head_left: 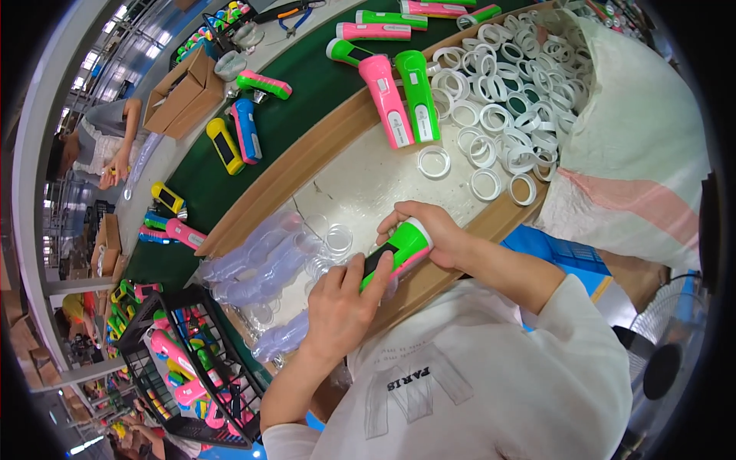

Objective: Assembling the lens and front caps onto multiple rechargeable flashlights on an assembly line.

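Note:
A green and pink flashlight (410, 244) with a dark panel is held between my two hands in front of my chest. My left hand (341, 307) closes round its narrower end, fingers along the dark panel. Around the wide head curls my right hand (433, 230). Beside my left hand lie clear round discs (337, 239), some in stacks wrapped in translucent plastic (268, 261). Beyond my hands, a pink flashlight (386, 100) and a green flashlight (418, 96) lean over the tray's far wall. One white ring (434, 162) sits apart from the large ring pile (498, 92).
The long cardboard tray (284, 180) borders a green conveyor belt (295, 100) bearing several colourful flashlights. A white woven sack (636, 146) stands at right. At lower left is a black crate (192, 368) of flashlights. A co-worker's arms (123, 153) show across the belt.

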A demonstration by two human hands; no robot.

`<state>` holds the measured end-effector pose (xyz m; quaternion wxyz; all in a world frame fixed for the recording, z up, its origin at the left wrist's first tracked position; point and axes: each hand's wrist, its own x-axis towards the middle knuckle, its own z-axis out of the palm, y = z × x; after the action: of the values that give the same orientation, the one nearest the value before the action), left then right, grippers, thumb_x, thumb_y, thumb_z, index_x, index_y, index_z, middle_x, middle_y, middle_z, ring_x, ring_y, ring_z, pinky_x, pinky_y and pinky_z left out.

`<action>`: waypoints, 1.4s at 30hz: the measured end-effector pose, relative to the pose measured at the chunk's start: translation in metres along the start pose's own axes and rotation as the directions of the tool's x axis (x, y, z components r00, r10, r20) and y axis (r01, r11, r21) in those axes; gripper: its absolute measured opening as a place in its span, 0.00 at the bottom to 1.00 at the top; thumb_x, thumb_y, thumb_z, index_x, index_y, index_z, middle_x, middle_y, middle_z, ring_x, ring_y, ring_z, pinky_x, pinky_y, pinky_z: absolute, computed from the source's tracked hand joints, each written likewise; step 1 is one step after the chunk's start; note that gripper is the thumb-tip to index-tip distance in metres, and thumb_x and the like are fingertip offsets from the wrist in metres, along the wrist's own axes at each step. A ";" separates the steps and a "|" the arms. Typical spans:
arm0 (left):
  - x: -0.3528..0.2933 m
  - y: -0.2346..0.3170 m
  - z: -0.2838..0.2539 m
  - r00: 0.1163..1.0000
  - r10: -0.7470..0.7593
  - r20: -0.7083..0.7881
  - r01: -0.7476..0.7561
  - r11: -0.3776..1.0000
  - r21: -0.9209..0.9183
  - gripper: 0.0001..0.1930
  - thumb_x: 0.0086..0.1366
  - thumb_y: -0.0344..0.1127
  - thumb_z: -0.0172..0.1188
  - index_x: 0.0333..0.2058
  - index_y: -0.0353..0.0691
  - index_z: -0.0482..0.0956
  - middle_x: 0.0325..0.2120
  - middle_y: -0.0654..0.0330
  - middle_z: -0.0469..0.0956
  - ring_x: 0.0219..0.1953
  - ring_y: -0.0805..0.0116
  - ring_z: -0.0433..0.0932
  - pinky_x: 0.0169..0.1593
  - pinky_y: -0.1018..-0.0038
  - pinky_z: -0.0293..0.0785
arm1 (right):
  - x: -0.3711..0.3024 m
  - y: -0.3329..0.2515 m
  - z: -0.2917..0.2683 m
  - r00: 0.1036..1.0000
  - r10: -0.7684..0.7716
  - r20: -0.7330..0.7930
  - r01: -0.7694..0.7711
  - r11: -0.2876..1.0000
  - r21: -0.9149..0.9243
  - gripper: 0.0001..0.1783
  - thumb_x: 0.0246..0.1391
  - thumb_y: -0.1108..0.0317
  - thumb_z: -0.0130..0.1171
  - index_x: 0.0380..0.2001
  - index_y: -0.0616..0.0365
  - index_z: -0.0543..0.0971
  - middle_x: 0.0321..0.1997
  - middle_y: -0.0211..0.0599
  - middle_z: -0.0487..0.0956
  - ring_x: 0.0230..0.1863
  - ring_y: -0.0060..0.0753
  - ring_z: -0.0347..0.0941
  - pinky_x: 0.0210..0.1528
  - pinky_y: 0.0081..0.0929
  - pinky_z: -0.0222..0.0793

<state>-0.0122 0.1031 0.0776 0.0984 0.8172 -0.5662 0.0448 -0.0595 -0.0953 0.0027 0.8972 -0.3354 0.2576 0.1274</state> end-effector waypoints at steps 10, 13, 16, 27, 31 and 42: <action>-0.004 0.010 -0.005 0.981 -0.155 0.117 0.193 0.848 -0.494 0.36 0.41 0.25 0.67 0.54 0.39 0.73 0.38 0.51 0.79 0.35 0.55 0.79 0.39 0.66 0.77 | -0.029 -0.010 0.002 0.922 -0.365 0.129 0.382 0.800 -0.464 0.23 0.63 0.57 0.41 0.34 0.65 0.79 0.32 0.41 0.79 0.36 0.32 0.75 0.47 0.29 0.71; 0.000 0.002 0.025 0.991 -0.125 -0.046 0.105 0.945 -0.310 0.36 0.43 0.24 0.66 0.56 0.41 0.71 0.39 0.51 0.78 0.33 0.56 0.79 0.35 0.69 0.77 | -0.011 -0.018 -0.002 0.968 -0.247 0.037 0.244 0.907 -0.344 0.25 0.65 0.55 0.41 0.34 0.67 0.79 0.32 0.42 0.78 0.35 0.30 0.74 0.46 0.28 0.71; -0.010 0.006 0.025 0.963 -0.266 -0.046 0.168 0.723 -0.670 0.33 0.50 0.24 0.65 0.58 0.40 0.68 0.39 0.51 0.78 0.30 0.60 0.79 0.33 0.72 0.76 | -0.025 -0.032 0.010 0.905 -0.324 0.276 0.417 0.801 -0.429 0.26 0.65 0.50 0.41 0.45 0.66 0.75 0.45 0.42 0.76 0.47 0.31 0.72 0.53 0.31 0.67; -0.022 0.022 0.001 0.982 -0.183 0.052 0.189 0.967 -0.171 0.41 0.41 0.25 0.66 0.59 0.47 0.66 0.47 0.49 0.71 0.37 0.54 0.77 0.33 0.66 0.77 | -0.027 -0.013 0.010 0.924 -0.346 0.162 0.379 0.771 -0.512 0.20 0.66 0.57 0.37 0.42 0.60 0.73 0.41 0.35 0.74 0.42 0.25 0.69 0.48 0.25 0.64; -0.028 0.021 -0.011 0.980 -0.171 -0.098 0.131 0.938 -0.322 0.38 0.39 0.25 0.65 0.56 0.47 0.73 0.44 0.49 0.74 0.35 0.55 0.79 0.33 0.66 0.77 | -0.051 -0.018 0.032 0.809 -0.494 0.319 0.563 0.496 -0.661 0.18 0.65 0.61 0.38 0.39 0.62 0.73 0.38 0.42 0.74 0.39 0.31 0.70 0.47 0.27 0.64; -0.021 -0.017 -0.050 0.955 0.216 0.203 0.196 0.054 -0.979 0.33 0.44 0.25 0.72 0.53 0.33 0.74 0.45 0.48 0.79 0.44 0.60 0.80 0.47 0.72 0.73 | -0.112 -0.043 0.070 0.012 -0.437 0.899 0.918 -0.351 -0.183 0.12 0.42 0.66 0.60 0.31 0.60 0.76 0.33 0.36 0.71 0.43 0.48 0.73 0.35 0.36 0.79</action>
<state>-0.0018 0.1384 0.1209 0.5468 0.5157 -0.4532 -0.4793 -0.1092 -0.0870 0.1323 0.4437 -0.7518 -0.3707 -0.3170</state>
